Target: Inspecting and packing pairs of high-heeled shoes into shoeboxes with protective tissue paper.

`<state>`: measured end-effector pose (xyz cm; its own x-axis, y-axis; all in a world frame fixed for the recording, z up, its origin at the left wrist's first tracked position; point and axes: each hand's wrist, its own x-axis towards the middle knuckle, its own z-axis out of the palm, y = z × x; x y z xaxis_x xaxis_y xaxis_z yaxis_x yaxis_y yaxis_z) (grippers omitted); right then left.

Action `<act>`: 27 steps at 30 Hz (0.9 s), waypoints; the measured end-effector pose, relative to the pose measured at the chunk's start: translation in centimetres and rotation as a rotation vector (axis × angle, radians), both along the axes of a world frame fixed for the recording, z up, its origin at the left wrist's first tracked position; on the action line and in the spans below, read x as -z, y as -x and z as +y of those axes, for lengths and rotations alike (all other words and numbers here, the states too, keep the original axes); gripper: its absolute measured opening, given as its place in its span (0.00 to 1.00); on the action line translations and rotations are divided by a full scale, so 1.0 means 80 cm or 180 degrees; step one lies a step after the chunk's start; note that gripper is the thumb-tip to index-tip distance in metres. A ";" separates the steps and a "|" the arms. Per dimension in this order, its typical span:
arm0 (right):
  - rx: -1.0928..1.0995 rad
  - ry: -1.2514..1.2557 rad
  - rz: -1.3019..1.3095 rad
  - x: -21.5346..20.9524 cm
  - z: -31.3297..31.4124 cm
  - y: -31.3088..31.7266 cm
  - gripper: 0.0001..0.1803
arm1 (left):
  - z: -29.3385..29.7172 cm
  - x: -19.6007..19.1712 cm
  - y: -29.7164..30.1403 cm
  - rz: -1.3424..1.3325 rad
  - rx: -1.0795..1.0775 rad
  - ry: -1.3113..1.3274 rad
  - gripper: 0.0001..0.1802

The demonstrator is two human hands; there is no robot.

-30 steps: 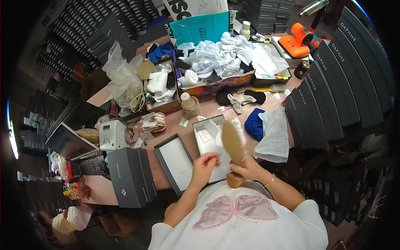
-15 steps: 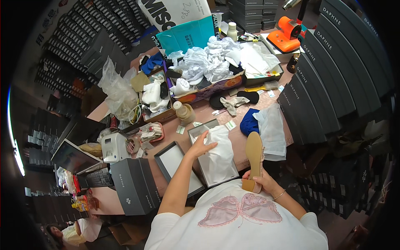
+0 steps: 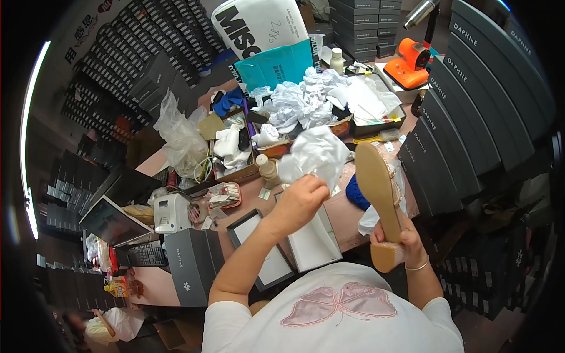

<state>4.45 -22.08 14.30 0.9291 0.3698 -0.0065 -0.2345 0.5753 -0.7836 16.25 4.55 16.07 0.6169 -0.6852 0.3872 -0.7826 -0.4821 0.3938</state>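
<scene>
My left hand (image 3: 301,201) is closed on a crumpled sheet of white tissue paper (image 3: 318,156), raised above the table. Its fingers pinch the lower edge of the sheet. My right hand (image 3: 406,238) grips a heeled sandal (image 3: 376,179) near the heel, with the tan sole turned toward me and a beaded strap along its right edge. Below my left hand lies an open shoebox (image 3: 315,244) with a white inside. Beside it on the left rests a grey box lid (image 3: 262,253), inner side up. Behind the sandal, a blue cloth (image 3: 355,194) is partly hidden.
Tall stacks of dark shoeboxes (image 3: 453,147) rise at the right. At the back, a carton of crumpled paper (image 3: 300,103) stands before a teal bag (image 3: 275,65). A bottle (image 3: 268,169), white label printer (image 3: 170,212), closed shoebox (image 3: 191,267) and monitor (image 3: 115,220) are on the left.
My left hand has lifted the tissue paper up out of the shoebox, baring its inside. My right hand has raised the sandal higher and nearer. The view has shifted slightly.
</scene>
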 end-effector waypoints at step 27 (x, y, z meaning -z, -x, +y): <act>-0.1366 -0.0955 0.1718 0.142 0.059 -0.012 0.28 | 0.030 0.085 0.085 0.1932 -0.1656 0.1461 0.17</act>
<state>5.39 -17.32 2.92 0.5993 0.7564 -0.2621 -0.7934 0.5177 -0.3201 9.45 6.98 9.26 0.9904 -0.1237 0.0617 -0.1077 -0.4104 0.9055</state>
